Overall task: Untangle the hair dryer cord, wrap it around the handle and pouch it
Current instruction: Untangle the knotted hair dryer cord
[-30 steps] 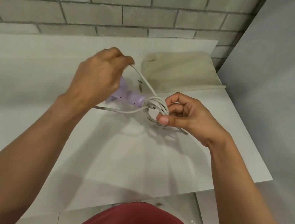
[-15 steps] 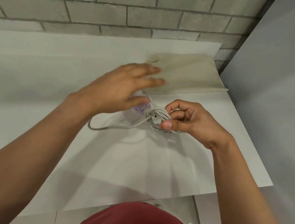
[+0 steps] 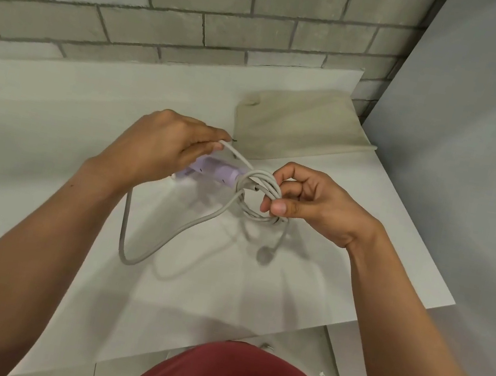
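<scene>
- The left grip [image 3: 162, 144] pinches one strand of the cord [image 3: 258, 176] over the middle of the bench [image 3: 56, 109]
- The purple hair dryer [image 3: 220, 171] sits between both hands, partly hidden by the left one
- A slack loop of cord sags toward the near edge
- The right grip [image 3: 313, 202] clamps thumb and fingers round the coiled cord at the dryer's end
- A beige pouch [image 3: 300, 124] lies flat at the far right corner

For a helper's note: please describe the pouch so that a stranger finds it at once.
Start at the grey brick wall behind the white table. In the table's far right corner lies the flat beige cloth pouch. Unlike the lilac hair dryer and white cord, no hand holds it.
</scene>
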The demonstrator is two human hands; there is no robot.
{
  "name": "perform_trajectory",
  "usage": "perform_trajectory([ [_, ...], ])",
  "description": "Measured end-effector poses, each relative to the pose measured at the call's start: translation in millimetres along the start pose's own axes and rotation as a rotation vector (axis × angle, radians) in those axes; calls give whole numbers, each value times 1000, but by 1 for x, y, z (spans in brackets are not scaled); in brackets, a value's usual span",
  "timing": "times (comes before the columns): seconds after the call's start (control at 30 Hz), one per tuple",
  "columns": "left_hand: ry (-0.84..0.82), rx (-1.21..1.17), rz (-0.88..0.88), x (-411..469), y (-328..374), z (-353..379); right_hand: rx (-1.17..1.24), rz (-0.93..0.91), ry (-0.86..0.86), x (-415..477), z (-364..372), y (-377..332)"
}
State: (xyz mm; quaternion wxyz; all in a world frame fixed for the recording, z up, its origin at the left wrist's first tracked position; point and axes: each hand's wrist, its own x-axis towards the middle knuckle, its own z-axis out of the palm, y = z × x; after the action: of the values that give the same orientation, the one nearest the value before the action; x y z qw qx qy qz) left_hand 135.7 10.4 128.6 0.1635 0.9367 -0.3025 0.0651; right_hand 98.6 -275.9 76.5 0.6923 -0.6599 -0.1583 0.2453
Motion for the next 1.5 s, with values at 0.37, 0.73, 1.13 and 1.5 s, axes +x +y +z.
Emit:
perform_trajectory([
  [0.37, -100, 13, -199, -13, -22, 10, -3, -15, -9, 9, 4, -8],
  [0.73, -111, -67, 342, 4, 35, 16, -50, 27, 43, -5, -2, 4],
  [1.13, 69, 39, -46, 2, 21, 3, 57, -29, 61, -8, 3, 4],
  [1.5, -78, -47, 10, -4, 19, 14, 16, 0, 38, -10, -3, 13],
])
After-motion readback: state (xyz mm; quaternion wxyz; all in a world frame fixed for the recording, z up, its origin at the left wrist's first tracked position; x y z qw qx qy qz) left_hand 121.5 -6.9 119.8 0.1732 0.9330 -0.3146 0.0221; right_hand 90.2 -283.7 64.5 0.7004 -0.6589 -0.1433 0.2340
